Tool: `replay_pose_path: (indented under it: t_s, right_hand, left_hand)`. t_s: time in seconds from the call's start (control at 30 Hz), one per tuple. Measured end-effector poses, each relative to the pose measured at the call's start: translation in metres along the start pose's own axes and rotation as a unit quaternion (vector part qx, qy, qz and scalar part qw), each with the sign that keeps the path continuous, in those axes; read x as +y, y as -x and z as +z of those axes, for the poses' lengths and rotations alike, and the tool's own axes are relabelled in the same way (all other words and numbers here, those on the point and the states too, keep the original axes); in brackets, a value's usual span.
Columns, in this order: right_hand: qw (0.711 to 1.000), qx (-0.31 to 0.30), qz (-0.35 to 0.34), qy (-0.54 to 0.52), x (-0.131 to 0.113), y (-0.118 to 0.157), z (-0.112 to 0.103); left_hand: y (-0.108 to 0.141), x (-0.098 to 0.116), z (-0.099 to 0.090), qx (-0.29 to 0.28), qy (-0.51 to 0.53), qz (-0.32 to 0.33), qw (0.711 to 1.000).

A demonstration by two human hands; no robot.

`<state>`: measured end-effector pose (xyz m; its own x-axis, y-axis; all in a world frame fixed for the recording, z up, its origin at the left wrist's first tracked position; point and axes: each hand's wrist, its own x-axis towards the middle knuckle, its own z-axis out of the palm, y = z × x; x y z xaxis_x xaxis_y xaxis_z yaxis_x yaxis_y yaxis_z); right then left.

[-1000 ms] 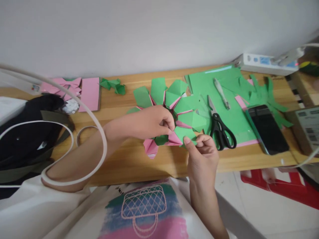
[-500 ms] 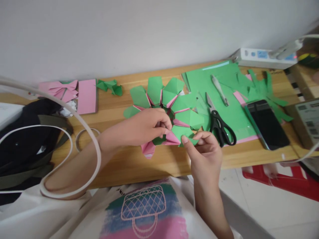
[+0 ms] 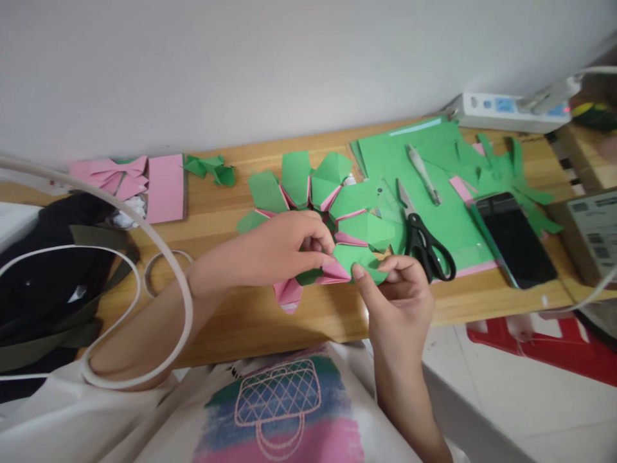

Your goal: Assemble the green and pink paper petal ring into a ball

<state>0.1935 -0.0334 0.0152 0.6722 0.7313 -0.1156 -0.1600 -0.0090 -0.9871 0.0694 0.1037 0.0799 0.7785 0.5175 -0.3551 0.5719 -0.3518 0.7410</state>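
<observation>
Paper flower [image 3: 325,185] seems light, easily ripped; best hold: folds. My left hand [image 3: 299,243] pinches pink fold [image 3: 336,271], right hand [image 3: 402,292] four-o'clock petal [image 3: 357,256].

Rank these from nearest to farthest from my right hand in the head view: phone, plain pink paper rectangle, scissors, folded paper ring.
From your right hand:
1. Folded paper ring: pinched between thumb and fingers.
2. Scissors: just beyond the hand, slightly right.
3. Phone: farther right.
4. Plain pink paper rectangle: far left, past the ring.
</observation>
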Motion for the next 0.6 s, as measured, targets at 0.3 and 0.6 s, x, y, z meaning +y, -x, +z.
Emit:
replay_pose_path:
  t_s: [0.3,0.6]
  right_hand:
    - [0.986,-0.003,0.143,-0.085,0.006,0.001,0.003]
    - [0.971,-0.025,0.196,-0.137,0.007,0.002,0.016]
  left_hand:
    - [-0.002,0.002,0.014,0.048,0.062,-0.069,0.995]
    - [0.001,0.005,0.024,0.107,0.029,-0.046,0.993]
